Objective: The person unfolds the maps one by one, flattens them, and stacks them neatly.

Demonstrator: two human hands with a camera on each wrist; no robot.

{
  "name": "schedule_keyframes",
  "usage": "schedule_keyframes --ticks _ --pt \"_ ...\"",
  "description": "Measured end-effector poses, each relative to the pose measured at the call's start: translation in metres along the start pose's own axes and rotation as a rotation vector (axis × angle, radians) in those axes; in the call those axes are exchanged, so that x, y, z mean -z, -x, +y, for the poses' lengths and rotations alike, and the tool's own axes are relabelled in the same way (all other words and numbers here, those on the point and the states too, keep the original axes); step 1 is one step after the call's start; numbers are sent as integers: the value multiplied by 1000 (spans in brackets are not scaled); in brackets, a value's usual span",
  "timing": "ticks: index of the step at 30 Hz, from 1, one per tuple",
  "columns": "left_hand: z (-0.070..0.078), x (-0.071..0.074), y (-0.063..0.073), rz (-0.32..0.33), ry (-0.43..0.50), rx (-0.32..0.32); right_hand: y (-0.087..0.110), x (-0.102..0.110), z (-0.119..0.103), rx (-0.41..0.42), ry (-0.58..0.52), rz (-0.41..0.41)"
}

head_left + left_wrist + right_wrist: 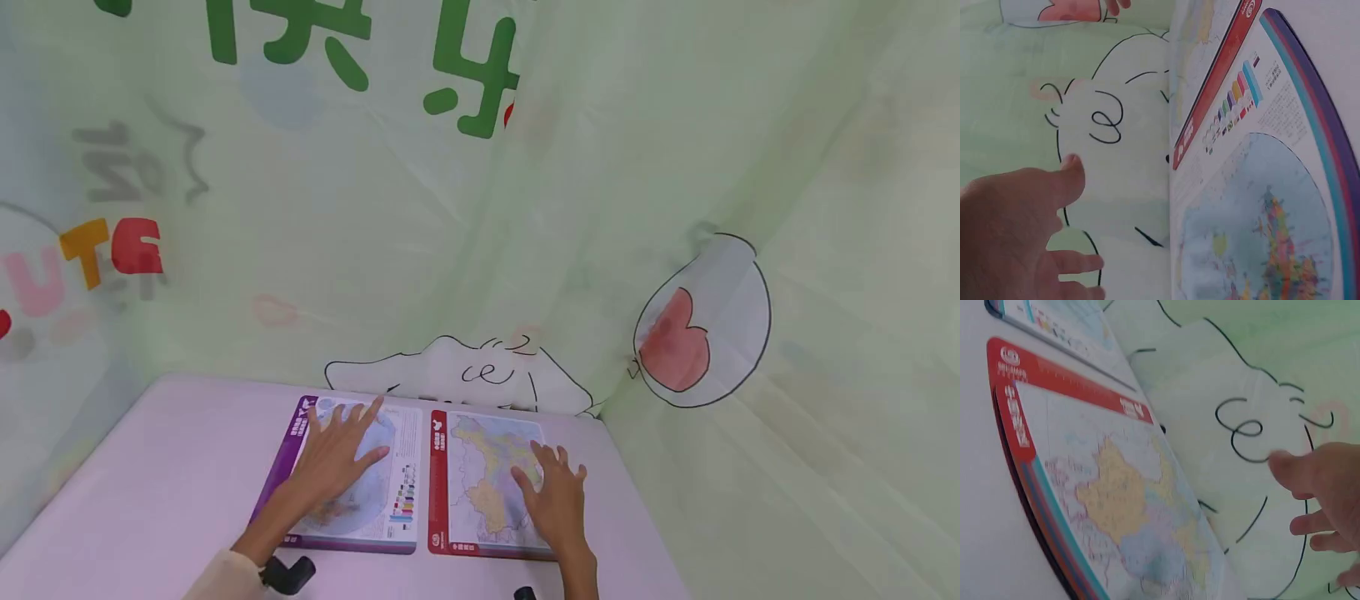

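1. The left hand (335, 454) is held, fingers spread, over the purple-edged map board (377, 493).
2. Over the red-edged map board (483, 487) (both are laid on the table (165, 483)), the right hand (557, 502) is held likewise.

Ahead of you hangs a pale green backdrop (600, 183) printed with green characters (491, 77) and, to your right, a red heart (678, 354); your lilac table (187, 467) sits before it.

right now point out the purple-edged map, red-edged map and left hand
purple-edged map (367, 493), head view, blue oval
red-edged map (487, 502), head view, tan region
left hand (333, 454), head view, its back
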State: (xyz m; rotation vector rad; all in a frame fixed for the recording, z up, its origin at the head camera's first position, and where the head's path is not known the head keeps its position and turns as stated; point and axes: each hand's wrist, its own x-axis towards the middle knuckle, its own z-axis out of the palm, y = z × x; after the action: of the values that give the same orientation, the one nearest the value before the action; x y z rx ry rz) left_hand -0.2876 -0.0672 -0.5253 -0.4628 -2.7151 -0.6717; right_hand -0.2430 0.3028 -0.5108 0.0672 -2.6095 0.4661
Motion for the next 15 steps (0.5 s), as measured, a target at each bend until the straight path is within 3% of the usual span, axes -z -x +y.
schedule_keyframes --ticks 3,6,10,15 --pt "14 -8 -21 -20 27 -4 1 -2 15 -53 31 195" --pt "27 -19 -40 -19 68 -12 5 -1 24 -172 17 260" --pt "37 -44 -63 -43 124 -16 13 -2 33 -348 -1 182" --pt "41 -76 -86 -108 88 -30 21 -10 41 -516 21 41"
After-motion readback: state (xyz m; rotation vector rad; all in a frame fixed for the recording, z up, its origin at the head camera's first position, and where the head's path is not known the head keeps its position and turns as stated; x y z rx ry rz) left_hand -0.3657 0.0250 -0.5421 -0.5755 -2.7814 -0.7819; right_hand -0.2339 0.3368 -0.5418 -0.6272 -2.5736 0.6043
